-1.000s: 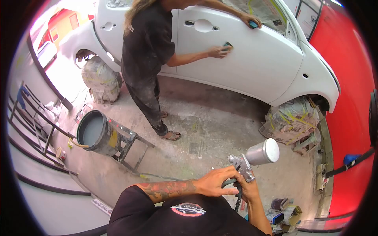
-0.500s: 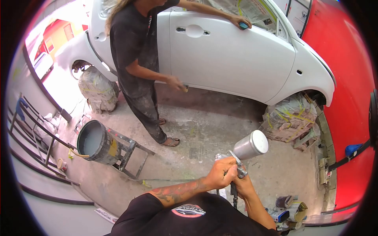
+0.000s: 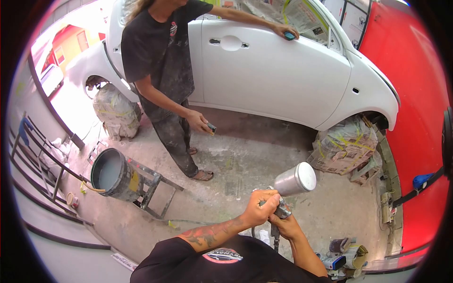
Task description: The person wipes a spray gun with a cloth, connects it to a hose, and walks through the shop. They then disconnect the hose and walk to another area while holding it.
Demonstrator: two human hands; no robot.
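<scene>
Spray gun (image 3: 283, 198) held low in front of the white car (image 3: 283, 80), metal cup (image 3: 295, 180) tilted up toward the car's front wheel arch. Left hand (image 3: 259, 210) grip clamped over the gun body; right hand (image 3: 284, 228) grip wrapped round the handle just below. Left of the gun, a co-worker's hand (image 3: 198, 121) holding a sanding block (image 3: 212, 128), and a bucket (image 3: 111, 170) on a stand.

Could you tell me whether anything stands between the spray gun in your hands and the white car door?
Yes. A co-worker stands on the floor beside the car door, one hand on its top edge, partly between it and the spray gun gripped by both hands.
</scene>
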